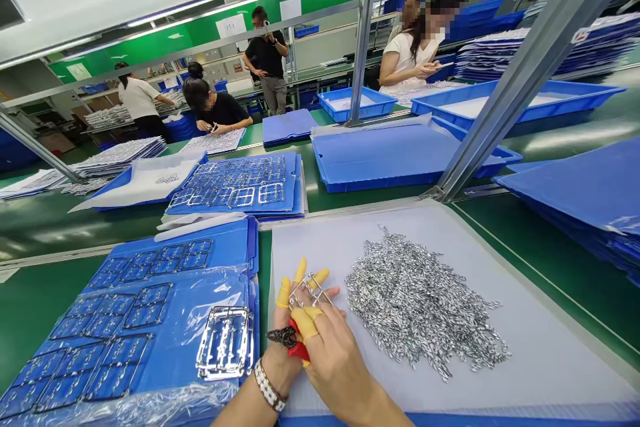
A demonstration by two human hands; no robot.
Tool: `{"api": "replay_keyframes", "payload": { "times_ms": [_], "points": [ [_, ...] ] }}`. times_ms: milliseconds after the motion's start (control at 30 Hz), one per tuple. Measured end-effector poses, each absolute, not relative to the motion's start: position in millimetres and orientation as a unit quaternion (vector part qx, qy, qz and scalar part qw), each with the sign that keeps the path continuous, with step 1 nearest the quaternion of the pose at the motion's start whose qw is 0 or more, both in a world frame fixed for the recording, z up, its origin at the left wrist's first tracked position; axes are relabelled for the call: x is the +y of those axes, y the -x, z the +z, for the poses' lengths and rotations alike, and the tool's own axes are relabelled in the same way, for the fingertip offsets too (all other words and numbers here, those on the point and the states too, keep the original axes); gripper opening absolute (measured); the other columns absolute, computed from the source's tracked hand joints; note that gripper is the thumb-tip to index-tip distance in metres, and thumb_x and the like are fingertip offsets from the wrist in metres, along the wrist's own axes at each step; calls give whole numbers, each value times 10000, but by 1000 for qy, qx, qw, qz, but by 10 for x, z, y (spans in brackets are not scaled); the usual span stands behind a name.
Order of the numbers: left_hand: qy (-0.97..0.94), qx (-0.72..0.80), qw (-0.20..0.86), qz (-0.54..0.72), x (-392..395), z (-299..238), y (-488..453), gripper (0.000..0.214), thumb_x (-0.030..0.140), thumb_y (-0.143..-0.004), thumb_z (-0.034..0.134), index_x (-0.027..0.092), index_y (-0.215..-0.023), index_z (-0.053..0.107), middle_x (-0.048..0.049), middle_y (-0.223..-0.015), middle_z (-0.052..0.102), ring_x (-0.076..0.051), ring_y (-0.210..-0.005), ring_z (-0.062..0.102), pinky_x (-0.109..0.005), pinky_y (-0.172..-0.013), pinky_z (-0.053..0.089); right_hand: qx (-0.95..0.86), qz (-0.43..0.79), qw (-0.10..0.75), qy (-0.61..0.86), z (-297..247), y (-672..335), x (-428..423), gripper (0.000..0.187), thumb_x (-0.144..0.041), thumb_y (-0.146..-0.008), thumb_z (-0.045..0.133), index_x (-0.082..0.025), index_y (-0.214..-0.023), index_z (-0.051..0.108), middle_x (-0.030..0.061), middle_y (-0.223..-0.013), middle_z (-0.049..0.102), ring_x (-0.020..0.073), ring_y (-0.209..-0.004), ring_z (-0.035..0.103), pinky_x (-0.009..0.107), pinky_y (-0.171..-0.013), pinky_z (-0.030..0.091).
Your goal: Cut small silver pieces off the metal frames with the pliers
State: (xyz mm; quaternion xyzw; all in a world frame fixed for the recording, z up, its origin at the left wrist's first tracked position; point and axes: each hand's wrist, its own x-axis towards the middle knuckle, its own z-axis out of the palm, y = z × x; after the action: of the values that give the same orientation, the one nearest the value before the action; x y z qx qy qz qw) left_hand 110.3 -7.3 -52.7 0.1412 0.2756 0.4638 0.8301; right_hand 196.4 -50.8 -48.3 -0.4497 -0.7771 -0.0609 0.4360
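My left hand (283, 297), palm up with yellow finger cots on its fingers, holds a small silver sprue frame (306, 283) above the white sheet. My right hand (340, 353) lies over it, with yellow-covered fingertips touching the near side of the frame. Red-handled nippers (299, 349) are gripped in my right hand, their dark jaws pointing left over my left wrist. To the right of my hands is a large heap of small silver leaf-shaped pieces (425, 300). A stack of silver frames (226, 343) lies to the left.
Dark frames lie in rows on a blue sheet (185, 293) at left. Beyond are more frames on a blue board (235, 180) and a blue tray (380, 153). A slanted metal post (520, 73) rises at right. Several people are across the benches.
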Motion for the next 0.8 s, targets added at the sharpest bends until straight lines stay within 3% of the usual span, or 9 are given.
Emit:
{"api": "replay_keyframes", "payload": {
  "times_ms": [233,433,800],
  "points": [
    [-95,257,829,488,31,-450,-1065,538,461,-873,462,195,-1340,483,-138,-1292,567,-299,-1080,590,-458,-964,413,-764,-3,326,558,-350,-2271,-470,304,-220,-825,553,-173,-1125,555,95,-921,639,234,-848,587,391,-779,475],
    [-111,269,815,502,5,-507,-1123,519,438,-887,454,166,-1327,503,-145,-1240,602,-285,-1099,580,-436,-996,388,-762,-3,185,621,-356,-2356,-357,368,-272,-756,668,-162,-1100,597,75,-892,658,243,-837,596,368,-756,450],
    [-155,310,780,522,1,-574,-1117,488,450,-867,502,179,-1268,566,-125,-1229,613,-260,-1055,597,-410,-991,401,-764,11,145,629,-288,-2314,-331,334,-295,-788,635,-178,-1099,606,65,-882,668,241,-839,602,361,-741,408]
  ]
}}
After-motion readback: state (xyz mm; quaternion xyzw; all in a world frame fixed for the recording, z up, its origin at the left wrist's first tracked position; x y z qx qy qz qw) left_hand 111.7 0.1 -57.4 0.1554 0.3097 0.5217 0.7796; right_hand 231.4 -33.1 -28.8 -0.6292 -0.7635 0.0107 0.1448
